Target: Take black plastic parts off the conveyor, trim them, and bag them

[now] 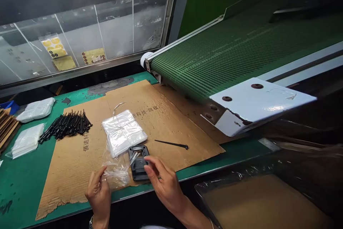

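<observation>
My left hand [98,192] pinches the edge of a crumpled clear plastic bag [115,174] at the near edge of a sheet of cardboard [80,164]. My right hand [163,182] rests beside a flat black plastic part [138,163], with its fingertips touching the part's right side. The bag's far end lies partly over the part. Just behind them sits a stack of clear plastic bags [123,132]. A single black pin [172,144] lies on the cardboard to the right.
A pile of black pins [66,125] lies at the cardboard's left. More bag stacks [36,109] sit on the green table [18,182]. A green conveyor belt [227,54] with a white bracket [254,104] overhangs the right. A bag-lined box [262,200] stands below.
</observation>
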The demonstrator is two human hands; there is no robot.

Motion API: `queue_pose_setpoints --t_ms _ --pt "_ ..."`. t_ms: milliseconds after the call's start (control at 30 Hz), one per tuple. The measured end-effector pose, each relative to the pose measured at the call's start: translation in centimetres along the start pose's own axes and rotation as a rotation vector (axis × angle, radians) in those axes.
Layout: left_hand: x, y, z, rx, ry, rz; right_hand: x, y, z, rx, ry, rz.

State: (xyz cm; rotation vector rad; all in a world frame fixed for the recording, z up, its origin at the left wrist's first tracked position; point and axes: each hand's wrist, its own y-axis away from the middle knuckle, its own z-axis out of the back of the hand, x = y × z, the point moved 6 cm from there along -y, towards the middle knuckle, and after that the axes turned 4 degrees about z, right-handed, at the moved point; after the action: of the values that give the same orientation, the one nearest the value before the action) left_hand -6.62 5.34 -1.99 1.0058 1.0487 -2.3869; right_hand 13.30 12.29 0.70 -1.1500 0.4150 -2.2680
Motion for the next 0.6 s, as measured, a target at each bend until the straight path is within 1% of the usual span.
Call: queue_pose_setpoints --t_ms 33,67,133,200,233,267,300,367,433,467,533,600 --pt "0.6 -0.4 0.3 -0.028 -0.037 0.063 -1.3 0.2 0.1 -0.025 0.072 -0.096" --pt "1.1 -0.7 0.3 -0.03 -0.073 0.103 -2.3 0.3 -0.1 -0.004 0.147 -0.169" --pt "1.4 -0.9 -0.1 0.038 -0.132 0.137 -4.0 0.6 -1.1 0.112 0.239 -0.268" --pt "1.4 -0.7 -0.8 0.141 -0.161 0.148 -5.2 0.9 -1.8 0.182 0.195 -0.388" --pt "1.5 -0.6 -1.1 0.182 -0.169 0.169 -5.7 1.1 -2.0 0.184 0.101 -0.454" --pt "1.6 -0.4 -1.3 0.212 -0.177 0.206 -6.1 1.3 -2.1 0.17 -0.048 -0.531" --pt "1.9 -0.2 -1.3 0.232 -0.18 0.251 -6.5 1.5 -2.3 0.152 -0.251 -0.617" --pt "2.5 -0.1 -1.3 0.245 -0.177 0.34 -6.7 2.1 -3.1 0.138 -0.777 -0.768" --pt "3.0 -0.1 -1.1 0.24 -0.17 0.398 -6.0 2.6 -3.7 0.159 -1.306 -0.852" --pt "3.1 -0.1 -1.0 0.24 -0.166 0.415 -5.5 2.7 -3.8 0.173 -1.518 -0.865" --pt "3.4 -0.1 -1.1 0.257 -0.158 0.439 -4.4 2.9 -3.7 0.194 -1.814 -0.86" --pt "3.4 0.0 -1.2 0.28 -0.153 0.446 -3.5 3.2 -3.6 0.193 -1.973 -0.875"
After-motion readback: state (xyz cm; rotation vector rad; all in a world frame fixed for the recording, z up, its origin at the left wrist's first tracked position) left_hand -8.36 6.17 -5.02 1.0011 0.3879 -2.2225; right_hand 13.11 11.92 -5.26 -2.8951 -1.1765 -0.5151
